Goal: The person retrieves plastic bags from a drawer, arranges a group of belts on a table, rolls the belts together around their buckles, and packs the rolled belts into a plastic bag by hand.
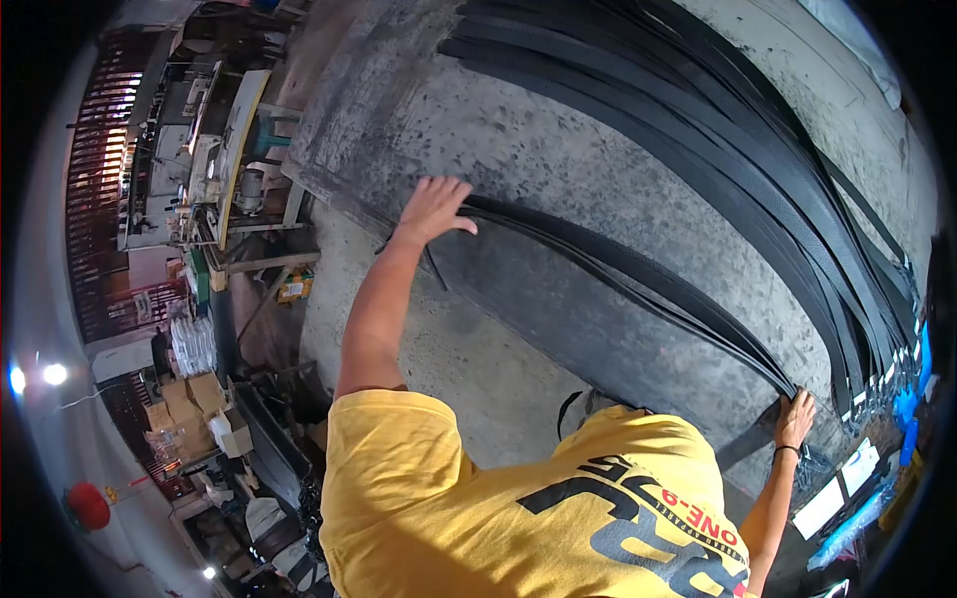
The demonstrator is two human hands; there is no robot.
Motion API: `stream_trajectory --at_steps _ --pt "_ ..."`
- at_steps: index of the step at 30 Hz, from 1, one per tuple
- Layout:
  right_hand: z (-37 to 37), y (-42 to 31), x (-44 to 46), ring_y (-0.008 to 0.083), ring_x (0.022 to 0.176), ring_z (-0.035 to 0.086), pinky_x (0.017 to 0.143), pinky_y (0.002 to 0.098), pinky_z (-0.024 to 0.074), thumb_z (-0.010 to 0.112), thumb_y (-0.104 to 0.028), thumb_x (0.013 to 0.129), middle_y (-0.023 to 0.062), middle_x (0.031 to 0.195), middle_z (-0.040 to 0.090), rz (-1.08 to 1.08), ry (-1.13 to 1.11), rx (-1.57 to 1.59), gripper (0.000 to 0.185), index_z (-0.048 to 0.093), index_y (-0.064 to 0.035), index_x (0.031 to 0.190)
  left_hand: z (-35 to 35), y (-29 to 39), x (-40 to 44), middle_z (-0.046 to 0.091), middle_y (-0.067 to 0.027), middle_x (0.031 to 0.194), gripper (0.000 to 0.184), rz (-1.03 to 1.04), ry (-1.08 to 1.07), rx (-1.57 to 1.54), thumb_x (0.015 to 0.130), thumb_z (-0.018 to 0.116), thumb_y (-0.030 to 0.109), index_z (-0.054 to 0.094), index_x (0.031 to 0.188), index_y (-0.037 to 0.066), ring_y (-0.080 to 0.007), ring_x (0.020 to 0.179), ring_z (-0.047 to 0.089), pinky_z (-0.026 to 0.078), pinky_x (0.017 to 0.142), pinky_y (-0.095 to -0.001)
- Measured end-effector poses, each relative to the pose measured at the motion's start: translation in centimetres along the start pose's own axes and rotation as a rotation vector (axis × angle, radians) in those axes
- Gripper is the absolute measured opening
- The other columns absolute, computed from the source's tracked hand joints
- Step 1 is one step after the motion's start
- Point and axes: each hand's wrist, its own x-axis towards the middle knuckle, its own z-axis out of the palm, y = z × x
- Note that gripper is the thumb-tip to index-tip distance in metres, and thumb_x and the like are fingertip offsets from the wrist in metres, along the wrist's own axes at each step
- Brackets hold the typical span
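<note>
A narrow bundle of long black strips [638, 267] curves across the dark grey work surface [558, 120]. At its left end lies my left hand [436, 209], palm down, thumb spread away from the fingers, touching or right beside the strip ends. My right hand [795, 419], with a dark band at the wrist, has its fingers closed round the bundle's right end. Beyond the bundle, a larger fan of black strips [738, 140] arcs over the surface, with small white pieces at its lower right ends.
White sheets [835, 493] and blue plastic [852, 523] are at the lower right. On the left stand a workbench with a yellow edge [242, 149], cardboard boxes [187, 409] and shelving. The work surface's near edge runs diagonally before my yellow shirt [518, 498].
</note>
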Motion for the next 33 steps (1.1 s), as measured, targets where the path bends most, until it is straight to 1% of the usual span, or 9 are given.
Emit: stream_trajectory --at_steps 4,9,12,16,20,24,26,27,33 --pt "0.6 0.3 -0.2 0.0367 0.102 0.047 0.083 0.0466 0.0407 0.054 -0.027 0.087 0.0176 0.113 0.048 0.001 0.023 0.013 0.040 0.044 -0.0058 0.120 -0.4 7.5 1.7 0.052 -0.0053 0.098 0.073 0.247 0.170 -0.301 0.066 0.062 0.058 0.047 0.119 0.011 -0.0245 0.097 0.048 0.035 0.085 -0.0397" --pt "0.4 -0.1 -0.2 0.0351 0.100 0.048 0.081 0.0449 0.0421 0.058 -0.026 0.085 0.0150 0.110 0.049 -0.008 0.066 0.022 0.039 0.047 -0.0082 0.118 0.3 15.1 1.5 0.052 -0.0046 0.092 0.044 0.227 0.276 -0.347 0.073 0.062 0.047 0.053 0.098 0.012 -0.0221 0.091 0.049 0.039 0.077 -0.0360" --pt "0.2 -0.4 -0.6 0.0359 0.101 0.048 0.081 0.0454 0.0423 0.059 -0.025 0.084 0.0150 0.112 0.048 -0.005 0.073 -0.008 0.039 0.047 -0.0086 0.118 -2.1 11.8 0.8 0.055 -0.0072 0.083 0.046 -0.039 -0.166 -0.295 0.064 0.070 0.047 0.059 0.087 0.009 -0.0259 0.084 0.054 0.040 0.070 -0.0406" --pt "-1.1 -1.1 -0.6 0.0356 0.100 0.047 0.078 0.0453 0.0420 0.060 -0.027 0.083 0.0157 0.106 0.047 0.005 0.025 0.016 0.040 0.047 -0.0067 0.115 2.6 5.3 -2.0 0.057 -0.0074 0.082 0.057 -0.214 0.249 -0.084 0.061 0.066 0.059 0.059 0.083 0.007 -0.0261 0.083 0.054 0.039 0.076 -0.0383" --pt "-1.6 0.4 -0.8 0.0354 0.099 0.048 0.081 0.0463 0.0409 0.065 -0.027 0.078 0.0166 0.103 0.052 0.056 -0.080 0.029 0.043 0.049 -0.0063 0.112 -0.2 3.5 -0.8 0.059 -0.0112 0.080 0.063 -0.164 0.263 -0.220 0.065 0.060 0.066 0.059 0.077 0.004 -0.0317 0.075 0.059 0.048 0.065 -0.0411" --pt "-2.6 -0.6 -2.6 0.0294 0.095 0.051 0.083 0.0436 0.0394 0.064 -0.030 0.078 0.0096 0.095 0.054 0.052 -0.048 -0.071 0.034 0.053 -0.0124 0.105 -4.6 2.9 1.1 0.057 -0.0113 0.077 0.049 -0.154 0.280 -0.240 0.067 0.069 0.049 0.058 0.075 0.003 -0.0320 0.077 0.055 0.042 0.068 -0.0444" --pt "0.7 -0.4 -2.1 0.0294 0.094 0.051 0.084 0.0485 0.0371 0.067 -0.032 0.076 0.0091 0.094 0.053 0.023 0.148 -0.058 0.034 0.053 -0.0117 0.100 0.8 1.2 1.7 0.055 -0.0133 0.092 0.052 -0.112 0.339 -0.058 0.073 0.063 0.052 0.057 0.091 0.004 -0.0341 0.091 0.052 0.040 0.081 -0.0444" --pt "0.1 -1.5 -2.3 0.0272 0.102 0.050 0.093 0.0544 0.0324 0.060 -0.030 0.080 0.0080 0.099 0.054 0.077 0.147 -0.037 0.027 0.053 -0.0140 0.101 0.5 2.8 1.7 0.052 -0.0140 0.109 0.060 -0.258 0.015 -0.056 0.073 0.062 0.053 0.053 0.109 0.006 -0.0327 0.105 0.049 0.036 0.093 -0.0462" --pt "-2.8 -2.4 -8.4 0.0315 0.116 0.041 0.097 0.0535 0.0295 0.073 -0.029 0.069 0.0107 0.113 0.048 0.131 0.442 0.213 0.057 0.048 -0.0120 0.118 -1.0 18.6 5.6 0.045 -0.0129 0.129 0.081 0.151 0.209 -0.282 0.070 0.066 0.052 0.039 0.131 0.007 -0.0308 0.124 0.037 0.023 0.103 -0.0570"
